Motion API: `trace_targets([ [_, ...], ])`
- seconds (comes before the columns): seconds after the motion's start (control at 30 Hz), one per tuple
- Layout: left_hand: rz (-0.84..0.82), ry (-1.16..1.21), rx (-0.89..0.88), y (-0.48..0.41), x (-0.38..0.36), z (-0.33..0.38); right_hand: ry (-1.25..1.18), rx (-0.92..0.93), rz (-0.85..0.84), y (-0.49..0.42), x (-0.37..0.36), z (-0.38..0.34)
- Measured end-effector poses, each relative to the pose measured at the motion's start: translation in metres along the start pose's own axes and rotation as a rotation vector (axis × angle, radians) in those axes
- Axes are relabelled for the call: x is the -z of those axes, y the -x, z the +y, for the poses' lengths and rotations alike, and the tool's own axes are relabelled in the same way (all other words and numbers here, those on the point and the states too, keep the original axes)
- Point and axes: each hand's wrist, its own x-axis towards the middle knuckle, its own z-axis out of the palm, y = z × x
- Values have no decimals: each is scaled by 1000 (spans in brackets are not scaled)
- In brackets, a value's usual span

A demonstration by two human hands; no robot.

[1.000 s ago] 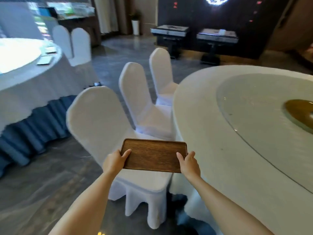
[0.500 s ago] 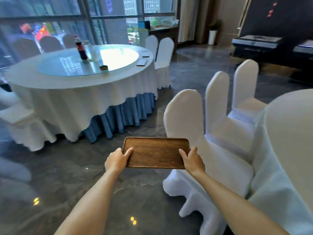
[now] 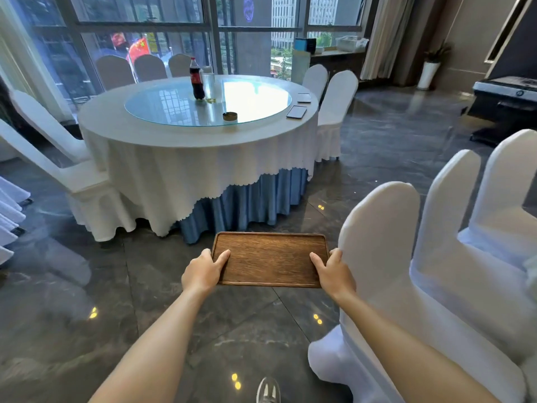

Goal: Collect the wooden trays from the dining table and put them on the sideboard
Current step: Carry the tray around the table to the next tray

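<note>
Wooden tray [image 3: 270,258] between both hands (cola bottle [image 3: 197,78] label unreadable)

daylight from windows [image 3: 174,39] | floor [image 3: 261,330] glare | edges warped, soft

Round table [image 3: 139,132]: cola bottle [image 3: 197,80], ashtray [image 3: 229,116], two phones [image 3: 296,112].

The scene is being viewed from head height, forward and downward, across the nearby wooden tray [image 3: 269,258] toward a distant round table [image 3: 197,135].
</note>
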Motion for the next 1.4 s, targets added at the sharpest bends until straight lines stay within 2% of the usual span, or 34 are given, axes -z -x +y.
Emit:
trace_targets([
  [0.2,29,-32,1,-111,4,27,-48,9,-24,-109,-28,-47],
  [0.4,73,-50,-23,-230,9,79,-61,32,33,-229,-30,-99],
  [0.83,-42,-41,-169,-462,-55,189,-53,-80,109,-453,-44,-123],
  [1.17,-137,3,-277,-709,-105,351,-82,-172,233,-706,-14,-170],
  [1.4,-192,43,-353,-816,-146,471,-54,-212,327,-844,32,-168],
])
